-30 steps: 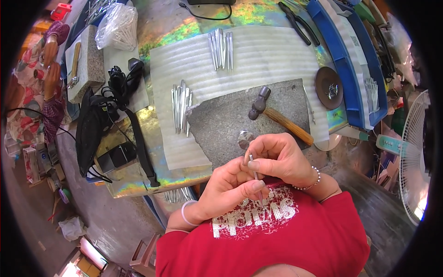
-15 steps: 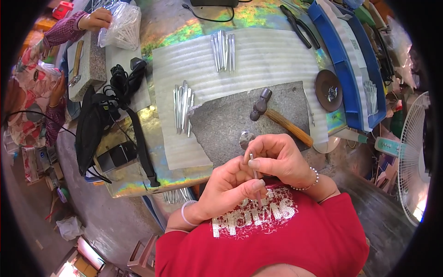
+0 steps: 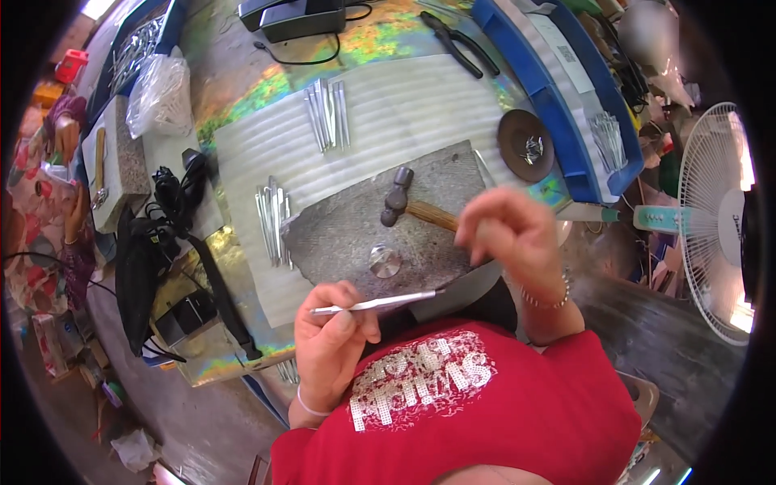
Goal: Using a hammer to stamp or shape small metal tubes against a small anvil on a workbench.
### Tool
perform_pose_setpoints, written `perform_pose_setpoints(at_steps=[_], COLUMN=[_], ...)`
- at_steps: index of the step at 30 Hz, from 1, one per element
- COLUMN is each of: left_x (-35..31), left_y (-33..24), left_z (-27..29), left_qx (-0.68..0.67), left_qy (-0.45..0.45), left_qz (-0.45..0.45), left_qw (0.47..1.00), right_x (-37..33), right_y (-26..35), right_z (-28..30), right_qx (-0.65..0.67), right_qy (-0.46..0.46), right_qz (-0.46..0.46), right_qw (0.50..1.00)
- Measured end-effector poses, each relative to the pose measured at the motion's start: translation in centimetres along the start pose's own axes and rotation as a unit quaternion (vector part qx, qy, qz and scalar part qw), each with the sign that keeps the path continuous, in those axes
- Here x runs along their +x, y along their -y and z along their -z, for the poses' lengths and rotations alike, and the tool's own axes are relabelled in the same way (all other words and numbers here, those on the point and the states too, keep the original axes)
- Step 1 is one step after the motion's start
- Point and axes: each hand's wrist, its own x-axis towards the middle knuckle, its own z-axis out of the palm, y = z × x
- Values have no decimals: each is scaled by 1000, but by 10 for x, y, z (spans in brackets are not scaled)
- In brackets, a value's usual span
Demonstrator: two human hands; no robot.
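Fingers (image 3: 335, 329) pinching a slim rod (image 3: 388, 302), straight, silvery (one end darker)

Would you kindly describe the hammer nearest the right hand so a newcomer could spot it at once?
On the workbench, a rough grey stone slab lies on a white foam sheet. The hammer lies on that slab, its wooden handle running toward the right hand. Its dark head with that handle sets it apart from the shiny round metal disc nearby.
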Motion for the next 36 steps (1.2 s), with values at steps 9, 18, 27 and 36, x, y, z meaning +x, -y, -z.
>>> perform_pose_setpoints(at_steps=[9, 18, 27, 36], left_x=[6, 14, 10, 6], left_y=[1, 6, 9, 15], left_z=[-4, -17, -16, -18], left_qx=[221, 361, 264, 265], left_qy=[92, 63, 50, 2], left_qz=[-114, -48, 16, 20], left_qw=[964, 929, 963, 964], right_x=[47, 21, 29, 37], right_y=[-60, -28, -55, -68], right_z=[65, 72, 71, 84], right_qx=[-685, -608, -598, -603], right_qy=[-108, -154, -75, -51], right_qz=[111, 124, 61, 33], right_qw=[712, 769, 796, 795])
